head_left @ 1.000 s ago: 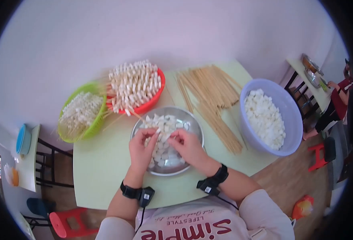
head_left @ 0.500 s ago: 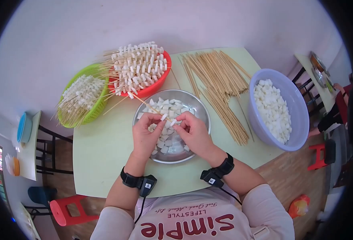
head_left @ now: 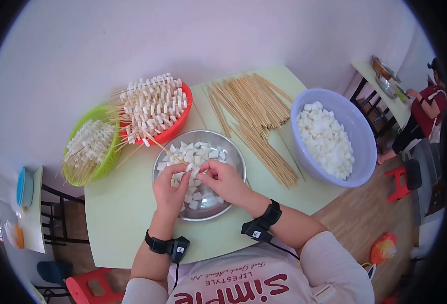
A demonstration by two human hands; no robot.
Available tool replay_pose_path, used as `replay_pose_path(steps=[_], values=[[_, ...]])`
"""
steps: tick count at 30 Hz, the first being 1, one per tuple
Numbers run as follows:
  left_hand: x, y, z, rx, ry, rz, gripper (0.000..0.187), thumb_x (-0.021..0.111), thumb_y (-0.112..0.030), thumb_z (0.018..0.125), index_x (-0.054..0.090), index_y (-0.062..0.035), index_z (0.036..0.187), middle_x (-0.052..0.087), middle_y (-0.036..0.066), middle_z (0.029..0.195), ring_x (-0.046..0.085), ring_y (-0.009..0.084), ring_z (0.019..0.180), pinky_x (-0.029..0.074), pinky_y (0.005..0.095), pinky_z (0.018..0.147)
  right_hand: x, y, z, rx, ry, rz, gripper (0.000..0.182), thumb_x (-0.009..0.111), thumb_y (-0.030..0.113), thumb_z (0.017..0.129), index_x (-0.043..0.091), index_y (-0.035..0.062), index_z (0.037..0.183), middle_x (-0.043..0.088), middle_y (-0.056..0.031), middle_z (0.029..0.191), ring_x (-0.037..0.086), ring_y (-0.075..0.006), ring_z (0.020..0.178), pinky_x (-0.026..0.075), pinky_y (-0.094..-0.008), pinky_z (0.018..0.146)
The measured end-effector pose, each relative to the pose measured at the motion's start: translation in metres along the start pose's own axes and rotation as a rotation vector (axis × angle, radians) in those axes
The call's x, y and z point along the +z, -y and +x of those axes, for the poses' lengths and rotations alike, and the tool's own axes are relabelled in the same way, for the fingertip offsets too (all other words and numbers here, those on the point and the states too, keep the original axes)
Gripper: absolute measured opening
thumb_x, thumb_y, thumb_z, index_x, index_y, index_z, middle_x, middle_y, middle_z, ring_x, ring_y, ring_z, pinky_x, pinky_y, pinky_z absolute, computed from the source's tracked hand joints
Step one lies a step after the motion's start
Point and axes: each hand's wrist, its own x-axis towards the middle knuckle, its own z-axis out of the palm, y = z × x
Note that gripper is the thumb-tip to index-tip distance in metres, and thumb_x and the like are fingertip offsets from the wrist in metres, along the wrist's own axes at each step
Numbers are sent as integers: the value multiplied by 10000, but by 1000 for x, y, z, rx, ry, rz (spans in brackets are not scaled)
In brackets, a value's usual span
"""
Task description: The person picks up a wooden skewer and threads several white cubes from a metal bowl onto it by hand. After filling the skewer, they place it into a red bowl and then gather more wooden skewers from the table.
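Note:
Above a round steel tray (head_left: 237,167) both of my hands work close together. My left hand (head_left: 170,190) pinches a bamboo skewer (head_left: 163,149), which slants up and to the left with a white piece near its far tip. Closed fingertips of my right hand (head_left: 228,183) meet a white food piece (head_left: 197,170) by the skewer's near end; fingers partly cover it. Loose white food chunks (head_left: 193,196) lie in the tray below.
Behind the tray, a red basket (head_left: 175,127) and a green basket (head_left: 113,152) hold loaded skewers. Bare bamboo skewers (head_left: 251,101) lie right of them, beside a lavender basin (head_left: 363,137) of white chunks. A person (head_left: 429,109) stands at another table; red stools are on the floor.
The view has shifted, so the table items sit further left and a person shows at right. My hands have drawn closer together around the skewer's near end.

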Motion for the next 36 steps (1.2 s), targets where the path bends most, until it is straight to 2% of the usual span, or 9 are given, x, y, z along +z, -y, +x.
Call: replay_pose_path(steps=[7, 9, 12, 16, 20, 24, 26, 32, 36], values=[[-1, 0, 0, 51, 20, -94, 189, 727, -11, 767, 661, -52, 939, 686, 86, 932, 659, 224, 899, 508, 323, 801, 5, -3, 4, -63, -29, 314, 277, 623, 228, 932, 628, 0, 1089, 597, 10, 754, 529, -59, 707, 450, -222, 636], [-4, -1, 7, 393, 156, 68, 249, 739, 37, 704, 676, -55, 927, 668, 66, 920, 621, 236, 925, 487, 327, 830, 1, 3, 4, -15, -12, 353, 253, 615, 220, 938, 639, -3, 1055, 596, 16, 755, 526, -56, 702, 448, -215, 635], [-6, -2, 10, 431, 200, 73, 275, 749, 37, 669, 684, -67, 916, 651, 54, 933, 598, 264, 944, 475, 344, 842, 1, -9, 6, 40, 5, 409, 207, 607, 200, 942, 666, 2, 958, 599, 23, 757, 512, -47, 672, 429, -195, 607], [-4, 3, 7, 154, 122, -157, 218, 752, -28, 729, 687, -58, 936, 664, 65, 923, 604, 254, 938, 474, 340, 841, -5, -6, 6, 98, -6, 403, 185, 613, 202, 937, 657, 24, 914, 599, 26, 739, 497, -36, 600, 386, -186, 519], [-2, 10, 8, 68, 54, -276, 167, 694, -44, 818, 678, -28, 983, 667, 89, 933, 611, 213, 911, 474, 314, 829, -7, -6, 6, 148, -58, 482, 219, 591, 242, 953, 630, 42, 873, 586, 17, 744, 523, -51, 611, 414, -187, 524], [-9, 12, 16, -78, 3, -182, 137, 654, -60, 854, 669, -9, 980, 662, 89, 918, 610, 189, 868, 478, 301, 811, -13, -9, 9, 65, -88, 828, 259, 528, 285, 986, 572, 67, 852, 562, -7, 763, 529, -69, 684, 419, -207, 554], [-16, 8, 20, -149, 191, -36, 151, 667, -71, 838, 676, -21, 981, 655, 54, 868, 609, 150, 812, 491, 280, 751, -16, -7, 8, 75, -46, 880, 279, 510, 286, 992, 562, 59, 839, 558, -12, 747, 528, -87, 663, 408, -204, 552], [-4, 14, 22, 83, 409, 431, 186, 708, -112, 761, 688, -61, 940, 632, 101, 853, 601, 281, 831, 480, 376, 759, -18, -3, 6, 119, -63, 865, 251, 508, 241, 983, 603, 21, 1060, 551, -27, 706, 496, -95, 570, 372, -214, 505], [5, 11, 20, 169, 379, 566, 174, 712, -118, 735, 689, -74, 901, 612, 94, 860, 578, 295, 884, 451, 408, 799, -18, -2, 7, 148, -53, 868, 288, 509, 187, 968, 587, 17, 1188, 544, -30, 671, 471, -96, 528, 355, -213, 476]])
